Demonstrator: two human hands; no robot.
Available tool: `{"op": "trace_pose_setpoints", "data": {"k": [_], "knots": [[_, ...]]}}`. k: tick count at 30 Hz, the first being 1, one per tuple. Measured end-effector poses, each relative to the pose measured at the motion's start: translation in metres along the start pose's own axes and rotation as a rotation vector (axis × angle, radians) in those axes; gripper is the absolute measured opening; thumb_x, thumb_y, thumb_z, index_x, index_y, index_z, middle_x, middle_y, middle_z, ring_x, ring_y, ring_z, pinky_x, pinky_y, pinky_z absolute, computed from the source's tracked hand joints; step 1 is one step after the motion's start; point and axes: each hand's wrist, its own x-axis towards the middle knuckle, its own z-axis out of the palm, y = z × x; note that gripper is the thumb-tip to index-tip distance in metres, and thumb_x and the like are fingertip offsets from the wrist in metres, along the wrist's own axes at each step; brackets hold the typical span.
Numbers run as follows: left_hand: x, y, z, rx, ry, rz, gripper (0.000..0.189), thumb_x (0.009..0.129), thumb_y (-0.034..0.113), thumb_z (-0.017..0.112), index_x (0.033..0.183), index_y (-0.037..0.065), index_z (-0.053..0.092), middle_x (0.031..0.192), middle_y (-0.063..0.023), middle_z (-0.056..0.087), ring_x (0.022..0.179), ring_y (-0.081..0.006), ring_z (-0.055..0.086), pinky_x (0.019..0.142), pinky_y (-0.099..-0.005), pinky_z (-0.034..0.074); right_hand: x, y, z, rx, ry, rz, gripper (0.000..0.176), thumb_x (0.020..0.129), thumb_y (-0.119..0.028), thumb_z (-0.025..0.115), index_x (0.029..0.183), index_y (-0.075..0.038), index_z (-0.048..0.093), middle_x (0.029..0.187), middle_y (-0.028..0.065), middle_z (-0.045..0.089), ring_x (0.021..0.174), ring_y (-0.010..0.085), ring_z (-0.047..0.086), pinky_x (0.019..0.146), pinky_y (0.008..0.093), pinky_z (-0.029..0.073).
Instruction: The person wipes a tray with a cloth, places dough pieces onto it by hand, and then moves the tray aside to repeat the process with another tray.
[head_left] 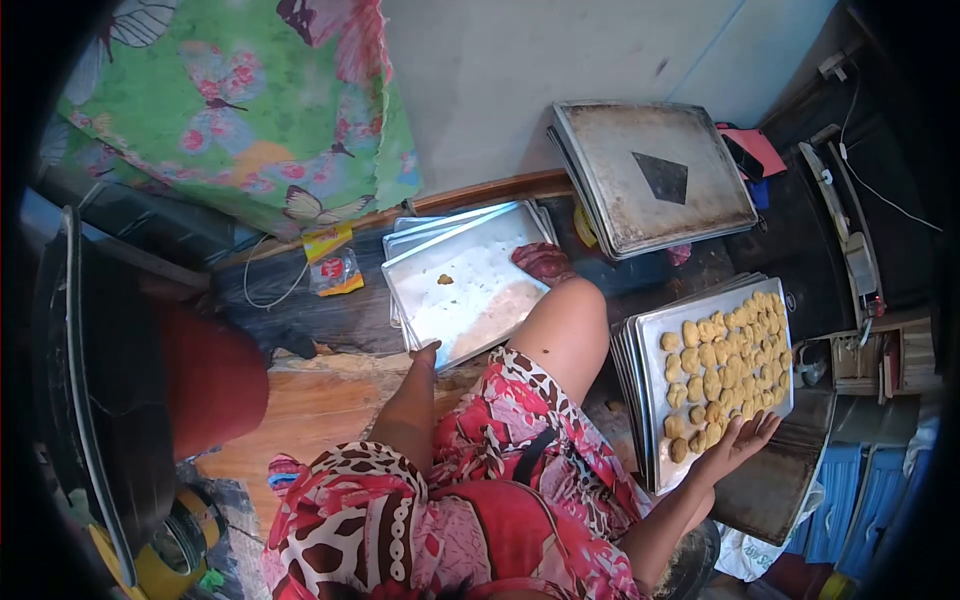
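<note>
My left hand (425, 355) grips the near left corner of a shiny metal baking tray (420, 305), its fingers partly hidden by the rim. This tray tilts on top of other trays and carries one small brown lump (445, 280) and a few crumbs. A maroon patterned cloth-like thing (541, 262) lies over its right side, beside my bent knee. Over on the right, my right hand (735, 450) is spread open at the lower edge of another tray (655, 385), its fingertips by the nearest cookies. Rows of golden-brown cookies (725, 355) cover that tray, which tops a stack.
A stack of darkened trays (640, 170) stands against the wall. A small yellow and clear packet (335, 270) lies left of the shiny tray. At the left is a red bucket-like container (215, 370); a butterfly-print curtain (230, 110) hangs above. Blue crates (850, 500) sit lower right.
</note>
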Motion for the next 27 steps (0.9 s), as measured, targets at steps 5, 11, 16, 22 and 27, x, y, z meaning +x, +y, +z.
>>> {"op": "trace_pose_setpoints", "data": {"k": [5,11,16,22,27], "knots": [[-0.048,0.024,-0.016,0.232,0.013,0.200,0.087,0.071,0.041,0.075,0.133,-0.001,0.030,0.125,-0.0245,0.048,0.110,-0.0357,0.053,0.085,-0.0492,0.046,-0.002,-0.022,0.003,0.021,-0.011,-0.015,0.066,0.091,-0.011,0.052,0.145,-0.002,0.014,0.148,0.0216,0.020,0.136,0.0289,0.026,0.109,0.0423,0.022],[-0.160,0.121,-0.045,0.131,-0.193,0.446,0.050,0.084,0.041,0.064,0.100,-0.006,0.060,0.090,-0.0143,0.064,0.086,-0.0243,0.061,0.077,-0.0356,0.047,-0.012,-0.062,0.058,-0.007,-0.310,-0.093,0.060,0.087,-0.004,0.052,0.141,0.000,0.026,0.143,0.0180,0.033,0.132,0.0282,0.033,0.108,0.0410,0.024],[-0.269,0.193,-0.089,0.106,-0.424,0.661,0.033,0.086,0.029,0.062,0.091,-0.004,0.063,0.078,-0.0110,0.064,0.067,-0.0191,0.059,0.063,-0.0350,0.046,-0.016,-0.096,0.181,0.019,-0.973,-0.291,0.047,0.080,-0.008,0.061,0.126,-0.002,0.050,0.128,0.0205,0.050,0.122,0.0353,0.045,0.102,0.0401,0.034],[-0.383,0.199,-0.128,0.766,-0.001,1.231,0.022,0.084,0.019,0.056,0.088,-0.003,0.061,0.079,-0.0247,0.060,0.074,-0.0392,0.059,0.065,-0.0449,0.046,-0.050,-0.153,0.245,0.203,-0.964,-0.418,0.054,0.080,-0.010,0.063,0.131,-0.004,0.046,0.135,0.0195,0.044,0.125,0.0342,0.042,0.104,0.0377,0.033],[-0.410,0.187,-0.119,0.996,-0.015,1.310,0.041,0.082,0.011,0.051,0.121,0.000,0.052,0.091,-0.0222,0.061,0.082,-0.0388,0.059,0.073,-0.0466,0.048,-0.034,-0.139,0.244,0.394,-1.020,-0.163,0.057,0.085,-0.002,0.056,0.138,0.000,0.035,0.142,0.0154,0.036,0.132,0.0277,0.034,0.110,0.0383,0.025]]}}
